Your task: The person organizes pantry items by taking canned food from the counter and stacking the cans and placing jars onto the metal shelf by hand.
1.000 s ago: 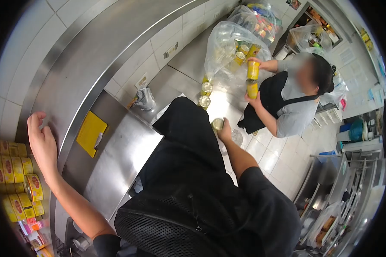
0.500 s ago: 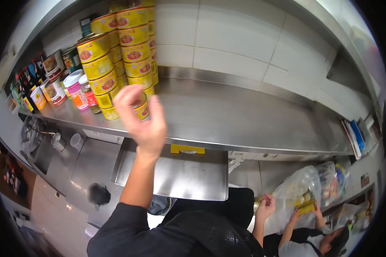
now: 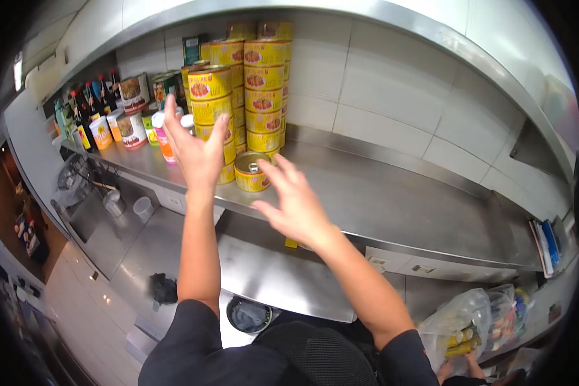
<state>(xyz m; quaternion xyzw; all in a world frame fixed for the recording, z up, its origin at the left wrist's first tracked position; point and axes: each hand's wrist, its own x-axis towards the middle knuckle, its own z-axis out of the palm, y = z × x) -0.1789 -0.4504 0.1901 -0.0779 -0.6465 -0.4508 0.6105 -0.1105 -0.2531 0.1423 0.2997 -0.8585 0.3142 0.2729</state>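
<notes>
Yellow tins with a food picture stand in tall stacks on the steel shelf, against the tiled wall. A single yellow tin with a ring-pull lid sits in front of them near the shelf edge. My left hand is raised before the front left stack, fingers spread and holding nothing. To the right of the single tin is my right hand, its fingers apart and empty. Whether its fingertips touch the tin I cannot tell.
Dark bottles, larger tins and tubs line the shelf's left end. Folders stand at its right end. Below is a steel counter. At lower right, another person's hands are by a plastic bag with yellow tins.
My right hand has come up from low on the right to beside the single tin. My left hand has opened wider. The view has shifted, and the stacks appear further right.
</notes>
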